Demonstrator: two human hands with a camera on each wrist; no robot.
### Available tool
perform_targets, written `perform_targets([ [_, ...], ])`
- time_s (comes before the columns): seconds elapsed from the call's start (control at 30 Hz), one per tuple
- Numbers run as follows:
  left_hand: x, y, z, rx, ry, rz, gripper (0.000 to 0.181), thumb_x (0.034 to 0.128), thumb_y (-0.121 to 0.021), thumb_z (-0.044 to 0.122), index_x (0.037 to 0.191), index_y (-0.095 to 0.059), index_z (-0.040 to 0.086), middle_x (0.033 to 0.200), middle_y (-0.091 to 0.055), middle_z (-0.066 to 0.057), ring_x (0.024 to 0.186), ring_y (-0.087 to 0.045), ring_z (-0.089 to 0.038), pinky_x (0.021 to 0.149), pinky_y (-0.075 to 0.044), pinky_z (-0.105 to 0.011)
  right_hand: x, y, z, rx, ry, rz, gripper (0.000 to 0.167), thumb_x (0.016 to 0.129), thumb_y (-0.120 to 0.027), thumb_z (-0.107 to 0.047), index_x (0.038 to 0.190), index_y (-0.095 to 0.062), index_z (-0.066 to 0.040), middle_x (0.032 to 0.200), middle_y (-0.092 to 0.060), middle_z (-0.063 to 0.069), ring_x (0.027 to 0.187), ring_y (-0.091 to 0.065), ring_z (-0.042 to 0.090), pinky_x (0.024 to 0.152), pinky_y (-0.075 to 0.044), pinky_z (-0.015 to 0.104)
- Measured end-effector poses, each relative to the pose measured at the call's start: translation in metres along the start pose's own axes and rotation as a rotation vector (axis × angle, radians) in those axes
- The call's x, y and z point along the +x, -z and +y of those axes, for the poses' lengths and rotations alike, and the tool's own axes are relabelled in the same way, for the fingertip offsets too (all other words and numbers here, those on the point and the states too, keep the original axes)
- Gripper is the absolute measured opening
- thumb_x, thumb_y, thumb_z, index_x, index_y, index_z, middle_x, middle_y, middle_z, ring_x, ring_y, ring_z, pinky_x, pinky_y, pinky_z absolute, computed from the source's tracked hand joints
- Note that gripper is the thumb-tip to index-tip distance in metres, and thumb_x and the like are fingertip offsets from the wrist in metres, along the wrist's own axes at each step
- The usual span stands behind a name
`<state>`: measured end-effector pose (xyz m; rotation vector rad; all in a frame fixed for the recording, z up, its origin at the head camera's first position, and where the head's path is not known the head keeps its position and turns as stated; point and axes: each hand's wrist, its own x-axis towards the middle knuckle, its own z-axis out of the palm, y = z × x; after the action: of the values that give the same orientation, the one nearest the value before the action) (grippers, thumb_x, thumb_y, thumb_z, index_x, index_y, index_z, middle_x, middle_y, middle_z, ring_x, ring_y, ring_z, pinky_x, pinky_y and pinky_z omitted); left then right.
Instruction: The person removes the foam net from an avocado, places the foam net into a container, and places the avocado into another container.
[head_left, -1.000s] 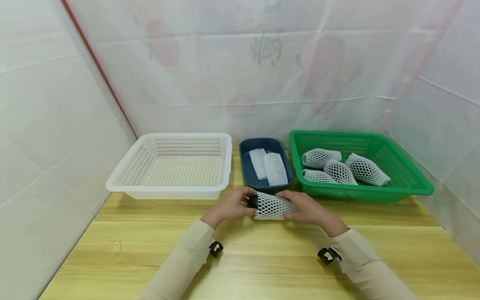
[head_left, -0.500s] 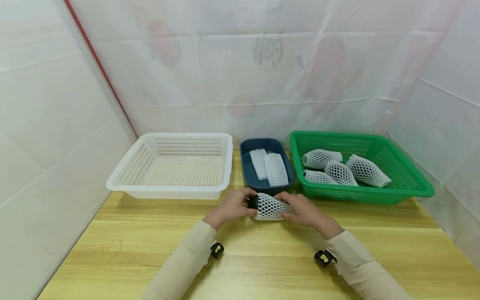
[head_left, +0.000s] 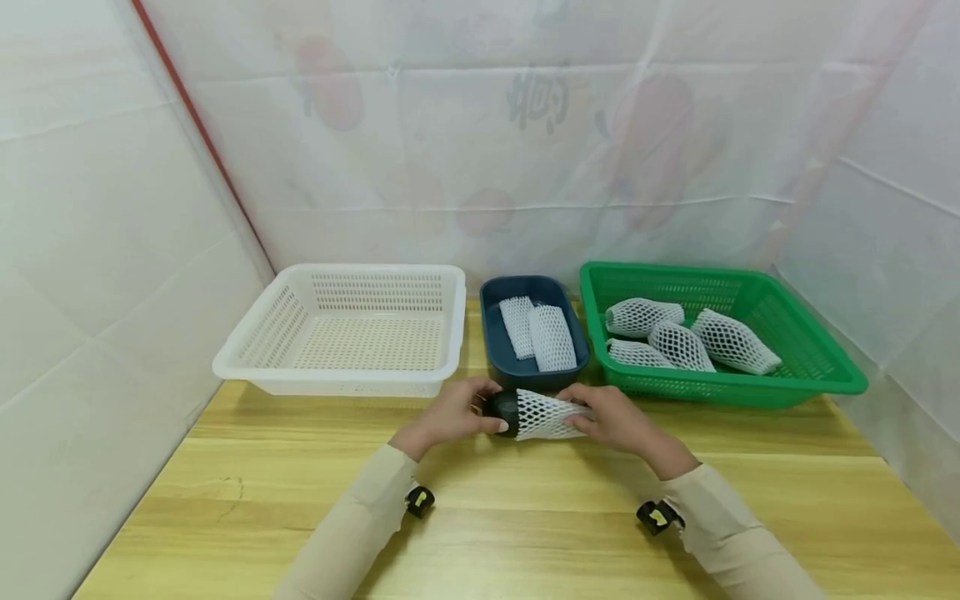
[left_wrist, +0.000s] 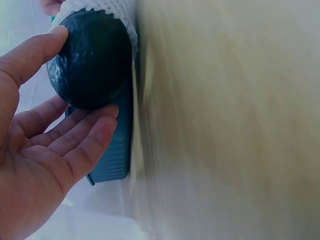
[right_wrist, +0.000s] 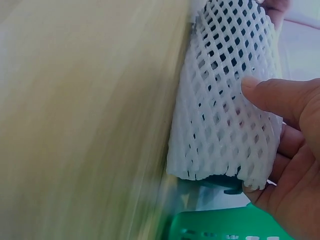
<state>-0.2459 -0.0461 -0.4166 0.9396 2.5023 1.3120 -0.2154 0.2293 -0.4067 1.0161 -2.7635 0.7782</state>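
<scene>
In the middle of the table lies a dark green, glossy avocado [head_left: 504, 411], its right part inside a white foam net sleeve [head_left: 542, 416]. My left hand [head_left: 455, 410] holds the avocado's bare rounded end between thumb and fingers, as the left wrist view shows, where the avocado [left_wrist: 95, 57] has a slightly bumpy skin. With thumb and fingers my right hand [head_left: 617, 423] pinches the sleeve near its other end. In the right wrist view that end of the net sleeve [right_wrist: 225, 135] hangs loose and flat, with its opening towards the camera.
A navy tray [head_left: 492, 333] just behind the hands holds two flat net sleeves [head_left: 552, 337]. On the right, a green basket [head_left: 817, 333] contains several net-wrapped pieces [head_left: 733, 340]. A white basket [head_left: 337, 382] stands left. White sheeting [head_left: 465, 167] encloses the wooden table [head_left: 510, 533].
My left hand has shifted slightly left, and more of the avocado's dark end shows outside the sleeve. My right hand moved left along the net, then back right.
</scene>
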Motion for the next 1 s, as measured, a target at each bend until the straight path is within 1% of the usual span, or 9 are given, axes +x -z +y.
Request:
perform_targets([
  [0.1, 0.0, 0.001, -0.001, -0.026, 0.013, -0.006, 0.046, 0.0742, -0.078, 0.018, 0.112, -0.059, 0.0, 0.103, -0.061, -0.01, 0.087, -0.061, -0.025, 0.075, -0.05, -0.032, -0.001, 0.002, 0.002, 0.003, -0.012, -0.018, 0.025, 0.082, -0.07, -0.003, 0.105, -0.063, -0.005, 0.081, -0.061, -0.002, 0.063, -0.048, 0.005, 0.056, -0.044, 0.026],
  [0.27, 0.0, 0.001, 0.0, -0.004, 0.021, -0.016, 0.046, 0.0744, -0.078, 0.02, 0.112, -0.059, 0.002, 0.104, -0.061, -0.009, 0.088, -0.061, -0.024, 0.074, -0.049, -0.028, -0.001, 0.003, 0.003, 0.011, -0.02, -0.038, 0.024, 0.083, -0.069, -0.004, 0.105, -0.062, -0.006, 0.081, -0.061, -0.003, 0.063, -0.049, 0.007, 0.057, -0.045, 0.026],
  [0.37, 0.0, 0.001, 0.001, 0.038, 0.012, -0.015, 0.047, 0.075, -0.078, 0.021, 0.114, -0.059, 0.002, 0.107, -0.061, -0.008, 0.092, -0.06, -0.023, 0.077, -0.049, -0.031, 0.0, 0.002, 0.002, 0.016, -0.031, -0.037, 0.025, 0.083, -0.07, -0.005, 0.107, -0.062, -0.007, 0.087, -0.063, -0.002, 0.071, -0.054, 0.009, 0.063, -0.048, 0.029],
  [0.5, -0.001, 0.0, 0.002, 0.093, -0.009, -0.009, 0.052, 0.076, -0.076, 0.025, 0.118, -0.057, 0.0, 0.112, -0.06, -0.009, 0.098, -0.058, -0.022, 0.083, -0.048, -0.034, 0.0, 0.001, -0.001, 0.003, -0.054, -0.05, 0.031, 0.082, -0.071, -0.009, 0.112, -0.061, -0.006, 0.102, -0.064, 0.003, 0.089, -0.058, 0.017, 0.075, -0.049, 0.037],
  [0.63, -0.001, -0.001, 0.004, 0.161, -0.018, -0.002, 0.057, 0.076, -0.075, 0.032, 0.121, -0.057, 0.003, 0.113, -0.06, -0.006, 0.097, -0.056, -0.017, 0.082, -0.046, -0.03, 0.001, 0.001, -0.003, -0.01, -0.035, -0.049, 0.037, 0.081, -0.072, -0.01, 0.115, -0.06, -0.002, 0.107, -0.063, 0.008, 0.096, -0.058, 0.022, 0.08, -0.047, 0.041],
  [0.77, 0.002, -0.002, 0.008, 0.212, -0.022, -0.008, 0.056, 0.0753, -0.075, 0.035, 0.12, -0.059, 0.006, 0.111, -0.06, -0.003, 0.094, -0.055, -0.013, 0.079, -0.045, -0.026, 0.004, 0.001, -0.005, 0.002, -0.003, -0.05, 0.042, 0.08, -0.073, -0.011, 0.117, -0.058, 0.002, 0.111, -0.062, 0.011, 0.1, -0.057, 0.027, 0.083, -0.046, 0.044],
  [0.87, 0.004, -0.003, 0.012, 0.222, -0.025, -0.039, 0.056, 0.0748, -0.076, 0.035, 0.12, -0.059, 0.006, 0.109, -0.06, -0.003, 0.092, -0.054, -0.013, 0.078, -0.045, -0.025, 0.008, -0.001, -0.007, 0.024, -0.009, -0.063, 0.043, 0.079, -0.073, -0.011, 0.117, -0.058, 0.002, 0.112, -0.061, 0.01, 0.099, -0.057, 0.025, 0.082, -0.046, 0.043],
  [1.0, 0.008, -0.007, 0.014, 0.233, -0.028, -0.091, 0.058, 0.0727, -0.078, 0.033, 0.119, -0.058, 0.006, 0.108, -0.059, -0.002, 0.092, -0.053, -0.013, 0.079, -0.044, -0.025, 0.014, -0.007, -0.013, 0.033, -0.02, -0.083, 0.038, 0.079, -0.072, -0.011, 0.113, -0.06, -0.003, 0.105, -0.062, 0.004, 0.089, -0.057, 0.017, 0.075, -0.048, 0.036],
])
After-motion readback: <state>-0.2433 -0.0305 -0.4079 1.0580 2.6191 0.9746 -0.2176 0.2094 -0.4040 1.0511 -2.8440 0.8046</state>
